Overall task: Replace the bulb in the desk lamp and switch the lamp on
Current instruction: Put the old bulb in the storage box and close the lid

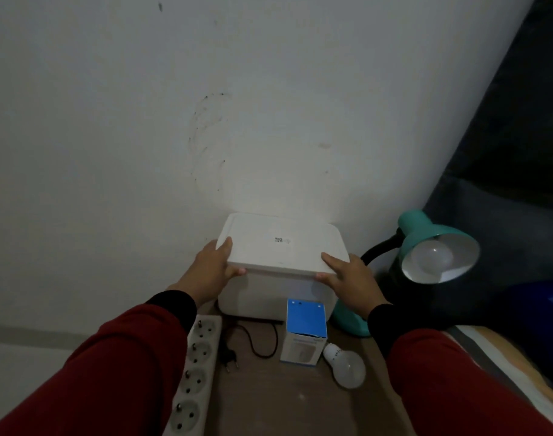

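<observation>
A teal desk lamp [426,229] stands at the right, its shade facing me with a white bulb [432,258] screwed in, unlit. Its teal base [349,322] sits beside a white plastic box [268,297]. My left hand [210,272] and my right hand [347,278] grip the two near corners of the box's white lid [281,243]. A loose white bulb [346,365] lies on the brown tabletop [268,401]. A blue-and-white bulb carton [305,330] stands upright in front of the box.
A white power strip [195,372] with several sockets lies along the table's left edge. The lamp's black cord and plug [231,360] lie unplugged beside it. A white wall rises behind; dark bedding [504,184] fills the right.
</observation>
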Available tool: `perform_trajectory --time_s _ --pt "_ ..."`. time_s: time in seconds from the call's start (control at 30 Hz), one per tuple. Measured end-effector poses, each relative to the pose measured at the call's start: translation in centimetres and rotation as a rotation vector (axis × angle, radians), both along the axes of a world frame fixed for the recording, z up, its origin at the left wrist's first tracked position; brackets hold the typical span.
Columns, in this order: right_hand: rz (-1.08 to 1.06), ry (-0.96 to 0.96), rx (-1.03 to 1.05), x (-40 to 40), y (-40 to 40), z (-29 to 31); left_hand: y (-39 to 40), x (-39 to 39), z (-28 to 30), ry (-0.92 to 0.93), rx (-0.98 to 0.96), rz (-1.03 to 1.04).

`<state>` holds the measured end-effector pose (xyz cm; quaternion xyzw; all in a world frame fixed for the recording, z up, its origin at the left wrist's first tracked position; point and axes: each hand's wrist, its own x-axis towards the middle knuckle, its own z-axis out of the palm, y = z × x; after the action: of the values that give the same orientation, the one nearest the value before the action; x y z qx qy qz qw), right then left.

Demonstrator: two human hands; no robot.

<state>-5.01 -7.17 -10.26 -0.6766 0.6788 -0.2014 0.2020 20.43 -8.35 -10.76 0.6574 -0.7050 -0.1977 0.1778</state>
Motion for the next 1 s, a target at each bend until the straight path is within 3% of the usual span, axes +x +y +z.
perform_trajectory --time_s 0.57,1.0 --pt "-0.040 -0.020 -0.182 0.1 1.3 3.9 2.1 -0.1 5.0 0.012 -0.059 0.038" --pt "-0.080 -0.110 -0.168 -1.8 15.1 2.2 15.0 -2.1 4.4 -0.028 -0.030 0.026"
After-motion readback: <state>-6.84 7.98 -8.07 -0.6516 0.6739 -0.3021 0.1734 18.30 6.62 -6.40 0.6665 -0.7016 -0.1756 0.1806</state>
